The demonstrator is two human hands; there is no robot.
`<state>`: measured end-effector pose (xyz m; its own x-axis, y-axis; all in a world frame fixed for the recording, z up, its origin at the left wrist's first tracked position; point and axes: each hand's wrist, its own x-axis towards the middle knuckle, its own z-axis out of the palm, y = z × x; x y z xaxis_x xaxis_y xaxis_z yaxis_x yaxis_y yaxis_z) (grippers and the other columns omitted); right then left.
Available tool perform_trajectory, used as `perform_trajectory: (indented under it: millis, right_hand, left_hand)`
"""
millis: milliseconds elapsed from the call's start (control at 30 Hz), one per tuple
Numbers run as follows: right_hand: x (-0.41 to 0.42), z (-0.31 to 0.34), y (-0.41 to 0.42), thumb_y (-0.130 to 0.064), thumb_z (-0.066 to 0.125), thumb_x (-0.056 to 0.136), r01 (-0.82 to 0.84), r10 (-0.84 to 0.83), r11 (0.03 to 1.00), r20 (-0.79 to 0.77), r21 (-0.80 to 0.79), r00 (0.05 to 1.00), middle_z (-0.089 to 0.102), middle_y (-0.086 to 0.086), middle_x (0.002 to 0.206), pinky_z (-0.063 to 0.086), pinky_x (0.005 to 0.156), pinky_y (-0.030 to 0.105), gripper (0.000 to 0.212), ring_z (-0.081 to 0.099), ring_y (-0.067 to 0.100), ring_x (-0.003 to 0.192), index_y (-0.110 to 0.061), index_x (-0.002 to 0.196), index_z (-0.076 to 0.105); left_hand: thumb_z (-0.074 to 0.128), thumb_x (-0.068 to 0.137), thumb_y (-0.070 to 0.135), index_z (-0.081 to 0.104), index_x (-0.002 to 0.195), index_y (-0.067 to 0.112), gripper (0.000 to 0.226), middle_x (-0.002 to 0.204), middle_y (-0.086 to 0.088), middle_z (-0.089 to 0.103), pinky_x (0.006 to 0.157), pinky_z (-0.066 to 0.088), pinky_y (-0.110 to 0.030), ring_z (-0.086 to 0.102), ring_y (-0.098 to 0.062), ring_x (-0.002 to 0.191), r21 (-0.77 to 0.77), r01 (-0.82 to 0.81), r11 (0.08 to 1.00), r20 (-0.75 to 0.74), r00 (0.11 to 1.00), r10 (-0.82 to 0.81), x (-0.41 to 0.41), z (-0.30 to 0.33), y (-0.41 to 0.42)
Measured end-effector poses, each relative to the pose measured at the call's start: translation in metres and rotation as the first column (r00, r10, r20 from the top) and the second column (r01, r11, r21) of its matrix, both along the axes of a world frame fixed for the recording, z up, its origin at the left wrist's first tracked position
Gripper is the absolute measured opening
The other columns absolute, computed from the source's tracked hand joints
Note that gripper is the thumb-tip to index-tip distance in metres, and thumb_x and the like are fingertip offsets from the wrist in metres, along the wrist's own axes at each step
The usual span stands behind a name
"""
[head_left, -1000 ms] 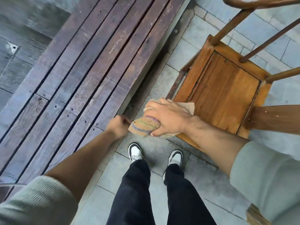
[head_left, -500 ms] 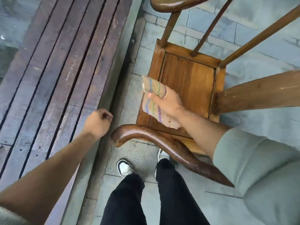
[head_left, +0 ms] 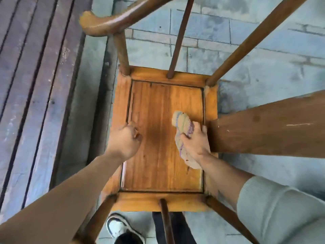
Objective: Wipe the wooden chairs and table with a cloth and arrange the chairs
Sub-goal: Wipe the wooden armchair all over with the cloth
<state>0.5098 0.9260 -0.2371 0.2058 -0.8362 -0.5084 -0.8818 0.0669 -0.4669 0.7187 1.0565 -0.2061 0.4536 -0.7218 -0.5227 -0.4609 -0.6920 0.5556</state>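
Head view looks straight down onto the square amber-brown wooden chair seat, which serves as the landmark. On the seat's right half, the right hand grips a bunched beige cloth with purple and green stripes, fingers curled over it and pressing it onto the seat panel close to the right rail. The cloth sticks out beyond the fingers toward the seat's far edge, and a tail of it trails back beneath the wrist. Over the seat's left half, the left hand is clenched into a loose fist near the left rail; whether it pinches anything small I cannot tell, since it is blurred. A curved brown wooden armrest arches above the seat's far left corner, carried on round posts rising from the seat frame. A broad flat brown wooden slat juts out from the seat's right side. Left of the seat runs a dark weathered plank deck. Grey stone paving lies beyond the seat's far edge, and a white and black sneaker shows below its near edge.
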Motion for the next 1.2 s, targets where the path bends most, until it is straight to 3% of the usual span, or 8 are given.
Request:
perform_trajectory:
  millis: [100,300,467,533,800,900,1033,1200]
  right_hand:
    - [0.004,-0.017,-0.044,-0.032,0.068,0.095,-0.051,0.059,0.990,0.057,-0.133,0.997,0.032,0.003,0.151,0.038,0.115,0.039,0.061,0.046,0.028,0.132,-0.019,0.150,0.043]
    - [0.018,-0.050,-0.133,-0.041,0.064,0.097,0.025,-0.072,0.920,-0.108,-0.391,0.992,0.032,0.010,0.155,0.039,0.109,0.047,0.062,0.042,0.036,0.129,-0.023,0.152,0.041]
    - [0.028,-0.085,-0.195,-0.041,0.052,0.102,0.337,-0.401,0.878,-0.137,-0.340,0.906,0.025,0.013,0.160,0.032,0.116,0.051,0.062,0.034,0.042,0.140,-0.026,0.157,0.028]
    - [0.023,-0.102,-0.198,-0.047,0.048,0.102,0.350,-0.412,0.886,-0.169,-0.304,0.896,0.023,0.014,0.163,0.028,0.119,0.052,0.065,0.030,0.043,0.144,-0.027,0.159,0.023]
    - [0.041,-0.138,-0.171,-0.048,0.054,0.088,0.029,-0.226,0.762,-0.225,-0.647,0.948,0.052,0.015,0.151,0.031,0.119,0.054,0.063,0.044,0.045,0.141,-0.019,0.144,0.057]
    - [0.042,-0.142,-0.144,-0.052,0.059,0.083,-0.220,0.114,0.795,-0.217,-0.565,0.969,0.046,0.006,0.158,0.026,0.123,0.054,0.063,0.039,0.041,0.146,-0.027,0.141,0.058]
    - [0.031,-0.137,-0.138,-0.052,0.056,0.085,-0.505,0.480,0.772,-0.167,-0.385,0.861,0.034,-0.003,0.165,0.025,0.124,0.051,0.062,0.026,0.035,0.154,-0.035,0.144,0.053]
    - [0.053,-0.133,-0.196,-0.034,0.053,0.100,-0.334,0.293,0.862,-0.162,-0.382,0.942,0.030,0.003,0.164,0.013,0.129,0.044,0.053,0.024,0.033,0.153,-0.025,0.151,0.043]
  left_hand:
    - [0.053,0.096,0.023,0.054,0.128,0.014,0.034,0.124,-0.008,0.053,0.093,0.049,-0.039,0.055,-0.027,0.117,0.005,0.088,0.996,0.076,0.993,-0.088,-0.004,-0.019,-0.048]
    - [0.052,0.093,0.026,0.045,0.141,0.011,0.051,0.134,-0.012,0.045,0.101,0.042,-0.049,0.042,-0.036,0.123,0.089,0.319,0.944,0.289,0.899,-0.330,-0.008,-0.057,-0.106]
    - [0.045,0.097,0.036,0.033,0.151,0.011,0.061,0.160,-0.018,0.025,0.122,0.016,-0.052,0.016,-0.036,0.150,0.070,0.468,0.881,0.458,0.770,-0.445,0.010,-0.100,-0.139]
    - [0.037,0.097,0.041,0.032,0.152,0.009,0.064,0.162,-0.019,0.021,0.122,0.015,-0.053,0.015,-0.035,0.151,0.072,0.500,0.863,0.482,0.740,-0.469,0.018,-0.119,-0.151]
    - [0.035,0.098,0.047,0.035,0.150,0.000,0.070,0.158,-0.027,0.026,0.119,0.012,-0.063,0.015,-0.042,0.150,0.069,0.526,0.847,0.505,0.714,-0.485,0.008,-0.176,-0.163]
    - [0.036,0.098,0.047,0.046,0.142,0.001,0.065,0.153,-0.026,0.037,0.118,0.018,-0.062,0.028,-0.043,0.144,0.084,0.512,0.855,0.466,0.738,-0.488,0.004,-0.169,-0.170]
    - [0.033,0.097,0.045,0.057,0.132,0.006,0.058,0.146,-0.022,0.048,0.111,0.031,-0.060,0.042,-0.042,0.135,0.126,0.545,0.829,0.443,0.717,-0.538,0.016,-0.153,-0.174]
    - [0.029,0.099,0.045,0.057,0.137,0.014,0.057,0.147,-0.015,0.050,0.110,0.037,-0.055,0.045,-0.036,0.135,0.180,0.553,0.814,0.427,0.701,-0.571,0.029,-0.138,-0.173]
